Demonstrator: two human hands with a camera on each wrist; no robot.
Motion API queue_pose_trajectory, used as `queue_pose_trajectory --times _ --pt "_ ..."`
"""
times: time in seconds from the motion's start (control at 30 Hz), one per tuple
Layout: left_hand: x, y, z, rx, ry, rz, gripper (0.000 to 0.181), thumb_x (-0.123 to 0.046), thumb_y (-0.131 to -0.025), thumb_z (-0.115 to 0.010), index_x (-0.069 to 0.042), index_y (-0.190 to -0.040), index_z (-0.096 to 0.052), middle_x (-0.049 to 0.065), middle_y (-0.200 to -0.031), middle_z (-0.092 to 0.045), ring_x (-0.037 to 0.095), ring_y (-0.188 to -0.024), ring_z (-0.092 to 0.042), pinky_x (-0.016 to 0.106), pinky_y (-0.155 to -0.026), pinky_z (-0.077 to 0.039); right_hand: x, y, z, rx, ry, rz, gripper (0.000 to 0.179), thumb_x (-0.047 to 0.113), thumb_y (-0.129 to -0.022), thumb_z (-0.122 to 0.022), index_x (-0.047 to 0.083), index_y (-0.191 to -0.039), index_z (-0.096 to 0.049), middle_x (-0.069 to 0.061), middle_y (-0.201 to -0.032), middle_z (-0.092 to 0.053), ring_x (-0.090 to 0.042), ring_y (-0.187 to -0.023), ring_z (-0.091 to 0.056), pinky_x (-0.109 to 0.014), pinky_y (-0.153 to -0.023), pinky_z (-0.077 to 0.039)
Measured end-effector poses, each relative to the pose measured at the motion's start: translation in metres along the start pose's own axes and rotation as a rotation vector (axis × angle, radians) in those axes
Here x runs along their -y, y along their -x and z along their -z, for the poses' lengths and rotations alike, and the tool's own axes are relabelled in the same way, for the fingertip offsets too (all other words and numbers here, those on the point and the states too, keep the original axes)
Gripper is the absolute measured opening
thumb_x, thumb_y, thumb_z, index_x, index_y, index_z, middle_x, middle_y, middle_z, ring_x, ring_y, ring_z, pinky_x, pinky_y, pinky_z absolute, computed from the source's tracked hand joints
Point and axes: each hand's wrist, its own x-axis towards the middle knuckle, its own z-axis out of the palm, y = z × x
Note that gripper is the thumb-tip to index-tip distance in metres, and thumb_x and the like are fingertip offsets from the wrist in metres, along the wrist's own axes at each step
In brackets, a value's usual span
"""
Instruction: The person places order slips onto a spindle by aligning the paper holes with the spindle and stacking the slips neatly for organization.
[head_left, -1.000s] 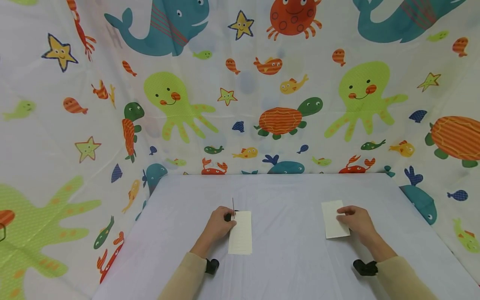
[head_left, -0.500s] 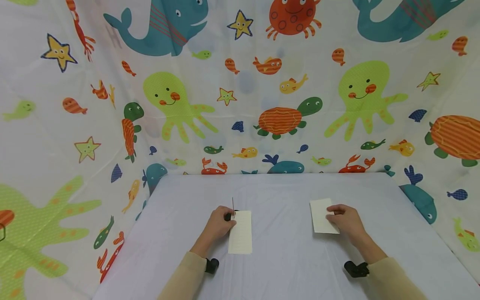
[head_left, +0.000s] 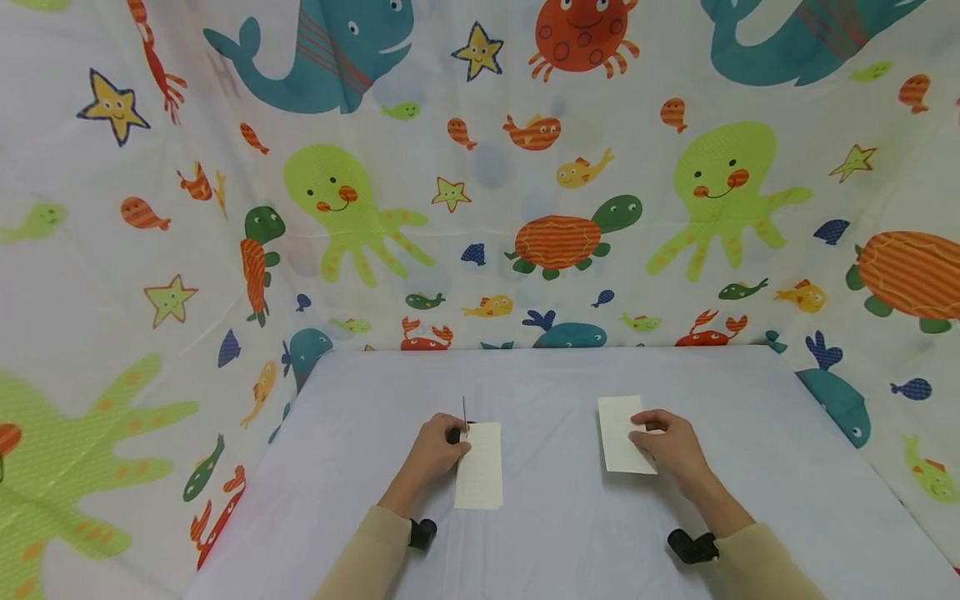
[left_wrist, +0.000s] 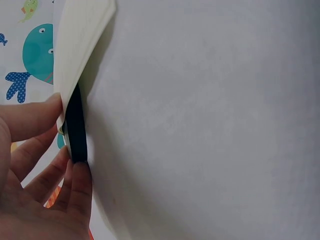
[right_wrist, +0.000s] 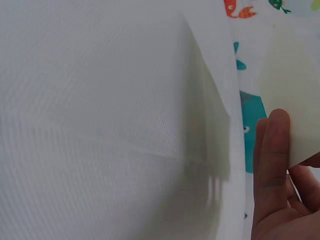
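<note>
A stack of cream paper sheets (head_left: 480, 467) lies upright-wise at the table's middle left. My left hand (head_left: 435, 447) holds its upper left edge, thumb on top. At that edge the left wrist view shows a black binder clip (left_wrist: 76, 125), with the thumb at the paper and the other fingers under the clip's lower end. A thin wire stands up from there in the head view. To the right, my right hand (head_left: 667, 442) pinches a separate cream sheet (head_left: 621, 433) by its right edge, fingertips on its face. In the right wrist view this sheet (right_wrist: 295, 75) is partly cut off.
A white cloth covers the table (head_left: 555, 542). Behind and beside it hangs a curtain (head_left: 525, 183) printed with sea animals. Each wrist wears a black camera, such as the one at the left cuff (head_left: 422, 533).
My right hand has moved left with its sheet, closer to the stack. The left hand keeps its hold on the stack and the clip in place.
</note>
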Motion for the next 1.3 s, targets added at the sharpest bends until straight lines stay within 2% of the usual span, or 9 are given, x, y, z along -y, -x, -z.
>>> queue_pose_trajectory --times 0.17,0.47,0.9,1.3 --pt "0.002 0.001 -0.001 0.007 -0.006 0.007 0.019 -0.006 -0.087 -0.075 -0.002 -0.104 -0.071 0.016 -0.119 -0.063 0.037 -0.118 -0.058 0.053 -0.103 -0.046 0.001 0.003 -0.009 0.001 -0.026 -0.011 0.036 0.014 -0.094 -0.071 -0.001 -0.125 -0.062 -0.023 -0.13 -0.056 -0.036 -0.117 -0.045 -0.036 -0.087 -0.046" --pt "0.005 0.0 -0.002 -0.005 0.001 -0.023 0.019 -0.005 -0.086 -0.075 -0.001 -0.103 -0.071 0.016 -0.117 -0.064 0.036 -0.115 -0.06 0.051 -0.1 -0.048 0.008 0.012 -0.029 -0.003 -0.061 -0.016 0.034 0.014 -0.093 -0.072 0.002 -0.124 -0.064 -0.02 -0.128 -0.056 -0.033 -0.116 -0.047 -0.028 -0.081 -0.047" --pt "0.002 0.001 -0.002 -0.001 0.003 -0.006 0.02 -0.006 -0.087 -0.075 -0.001 -0.105 -0.072 0.018 -0.12 -0.063 0.038 -0.119 -0.058 0.053 -0.102 -0.046 0.019 0.02 -0.047 -0.001 -0.123 0.017 0.03 0.01 -0.092 -0.073 0.001 -0.12 -0.067 -0.019 -0.125 -0.057 -0.032 -0.115 -0.048 -0.029 -0.078 -0.048" --pt "-0.002 0.002 0.001 -0.016 0.021 -0.008 0.019 -0.005 -0.087 -0.074 0.0 -0.106 -0.071 0.019 -0.12 -0.063 0.038 -0.117 -0.059 0.053 -0.101 -0.047 0.035 0.03 -0.07 0.005 -0.145 0.037 0.027 0.01 -0.09 -0.075 0.004 -0.116 -0.069 -0.017 -0.124 -0.059 -0.033 -0.116 -0.049 -0.032 -0.082 -0.046"
